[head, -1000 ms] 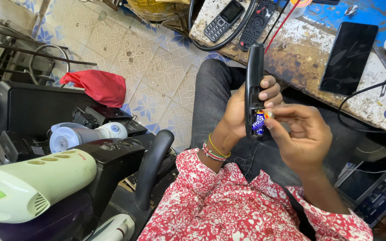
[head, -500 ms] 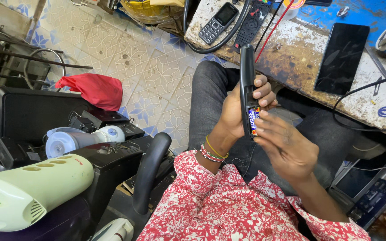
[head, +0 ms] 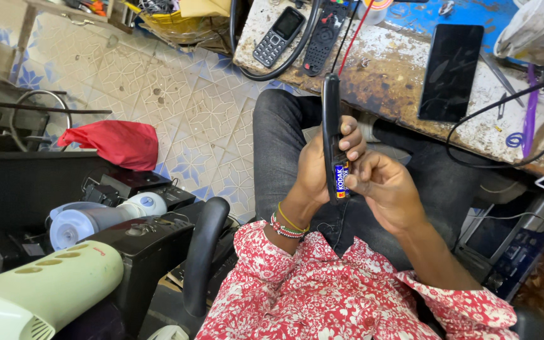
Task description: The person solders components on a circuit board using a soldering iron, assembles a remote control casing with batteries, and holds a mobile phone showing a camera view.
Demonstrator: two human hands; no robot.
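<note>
**Battery at the remote's back, not yet seated**

The left hand (head: 322, 167) holds a slim black remote (head: 330, 126) upright over the lap, its grip clamped around the body. The right hand (head: 382, 189) pinches a small blue-and-yellow battery (head: 340, 179) against the lower end — fingers closed on it. The battery looks partly in; pressing it home and covering the compartment seem left. No cover is visible.
</note>
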